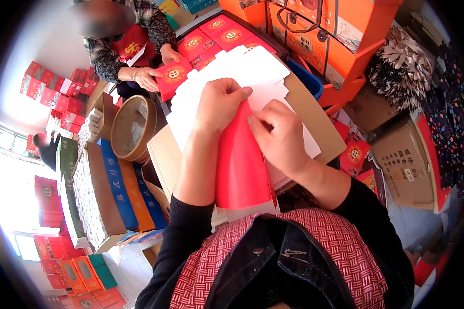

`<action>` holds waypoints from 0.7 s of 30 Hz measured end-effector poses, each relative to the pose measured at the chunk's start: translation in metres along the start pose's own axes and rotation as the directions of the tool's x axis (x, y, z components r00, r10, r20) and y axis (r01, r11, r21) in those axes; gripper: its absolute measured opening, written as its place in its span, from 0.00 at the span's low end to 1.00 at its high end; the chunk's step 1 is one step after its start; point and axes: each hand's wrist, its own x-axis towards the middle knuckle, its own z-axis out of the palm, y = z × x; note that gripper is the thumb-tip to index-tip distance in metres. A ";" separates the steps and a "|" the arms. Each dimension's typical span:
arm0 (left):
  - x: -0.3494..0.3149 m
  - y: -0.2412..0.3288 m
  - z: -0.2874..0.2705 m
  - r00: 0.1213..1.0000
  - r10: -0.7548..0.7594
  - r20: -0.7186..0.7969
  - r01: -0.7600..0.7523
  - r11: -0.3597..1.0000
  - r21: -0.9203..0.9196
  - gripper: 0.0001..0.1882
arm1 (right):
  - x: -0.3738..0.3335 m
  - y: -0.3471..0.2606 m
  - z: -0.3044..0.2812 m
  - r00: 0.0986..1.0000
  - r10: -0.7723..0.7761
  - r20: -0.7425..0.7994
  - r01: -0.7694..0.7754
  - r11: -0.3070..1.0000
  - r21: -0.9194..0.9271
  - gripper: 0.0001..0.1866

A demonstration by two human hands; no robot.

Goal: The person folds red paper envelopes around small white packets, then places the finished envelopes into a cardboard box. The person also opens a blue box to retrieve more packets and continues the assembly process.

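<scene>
A glossy red sheet [241,170] with a pale strip along its near end lies curved in front of my body. My left hand [222,105] is closed with thumb and fingers on the sheet's far end. On the sheet's right edge, my right hand [283,135] pinches with thumb and bent forefinger. Both hands are above a fanned pile of white cards [250,69], which spreads over a brown cardboard surface [322,131]. My forearms hide part of the pile.
Across to the left, a person's hands [148,78] hold a red box [173,77] beside a tray of red boxes [216,23]. A brown bin [126,123] and long cartons [100,190] stand left. Orange gift boxes [307,46] and a cardboard carton [404,162] are right.
</scene>
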 end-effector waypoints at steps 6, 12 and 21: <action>-0.003 -0.001 -0.006 0.999 -0.036 0.033 0.042 0.980 -0.194 0.13 | -0.005 0.004 -0.006 0.960 0.246 0.133 -0.277 0.774 0.569 0.07; -0.006 -0.001 -0.005 0.998 -0.023 0.057 0.035 0.978 -0.207 0.11 | 0.009 0.018 -0.017 0.789 0.429 0.440 -0.615 0.548 0.568 0.09; -0.008 -0.001 -0.002 0.992 0.115 0.059 -0.114 0.993 -0.019 0.11 | 0.027 0.019 -0.030 0.612 0.328 0.720 -0.772 0.446 0.454 0.19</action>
